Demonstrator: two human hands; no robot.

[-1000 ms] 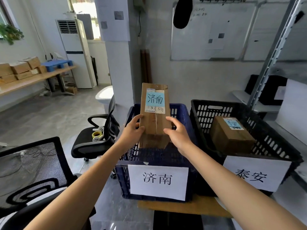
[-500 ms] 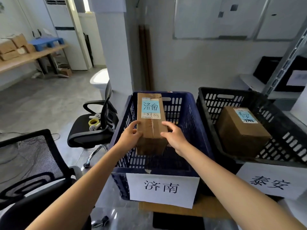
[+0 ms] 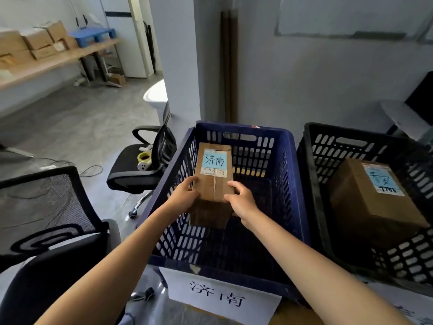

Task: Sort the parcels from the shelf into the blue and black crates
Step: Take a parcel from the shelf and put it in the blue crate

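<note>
Left hand (image 3: 185,198) and right hand (image 3: 241,201) grip the box (image 3: 214,181) by the blue crate's (image 3: 257,151) left wall. The black crate (image 3: 314,165) beside it holds a second box (image 3: 365,207).

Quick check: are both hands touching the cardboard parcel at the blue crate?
Touching. Head view: left hand and right hand grip the cardboard parcel by opposite sides, within the blue crate.

Black office chair (image 3: 127,168) (tape rolls (image 3: 144,157) on its seat), far wooden bench (image 3: 77,56)
</note>
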